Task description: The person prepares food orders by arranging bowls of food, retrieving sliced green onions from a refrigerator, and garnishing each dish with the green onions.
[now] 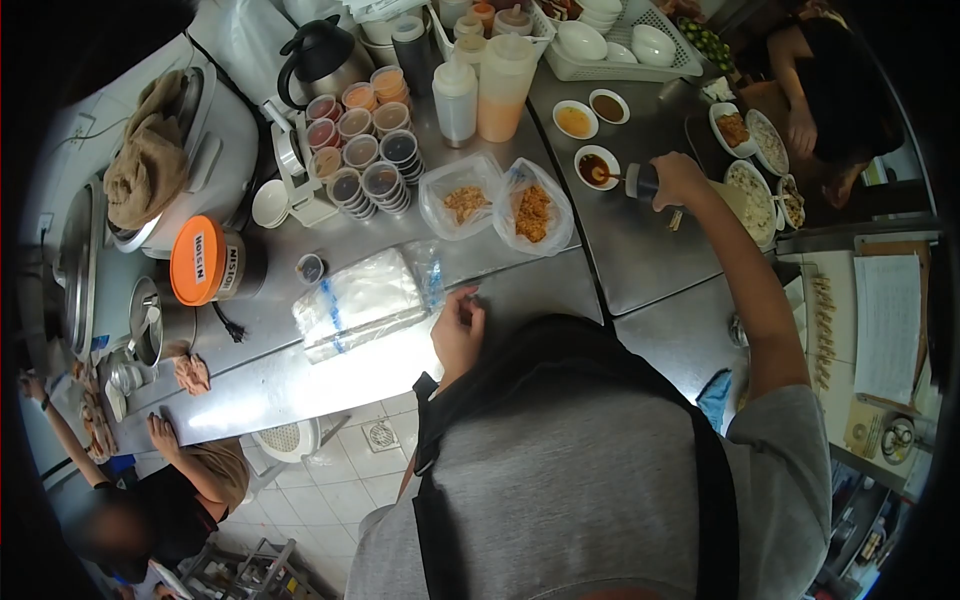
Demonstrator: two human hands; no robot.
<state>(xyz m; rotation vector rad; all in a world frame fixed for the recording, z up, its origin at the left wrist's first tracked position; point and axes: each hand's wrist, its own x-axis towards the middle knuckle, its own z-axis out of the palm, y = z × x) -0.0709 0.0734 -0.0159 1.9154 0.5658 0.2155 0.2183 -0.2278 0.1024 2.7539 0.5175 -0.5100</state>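
Note:
My right hand point(681, 181) is wrapped round a squeeze bottle point(644, 182), tipped on its side with its nozzle to the left. Its tip is at a small white bowl point(597, 167) of dark sauce. Behind that bowl sit a bowl of yellow-orange sauce point(574, 121) and a bowl of brown sauce point(609, 106). My left hand point(458, 335), its fingers curled with nothing visible in them, is at the counter's front edge, beside a stack of clear plastic bags point(365, 298). Two opened bags of crumbly orange-brown food, one paler point(464, 204) and one darker point(532, 214), lie beyond it.
Lidded sauce cups point(362, 152), squeeze bottles point(505, 88) and a thermal jug point(322, 62) crowd the back. A hoisin tub point(205, 260) stands left. Filled bowls point(750, 200) sit right. Co-workers are at far left point(160, 500) and upper right point(835, 90).

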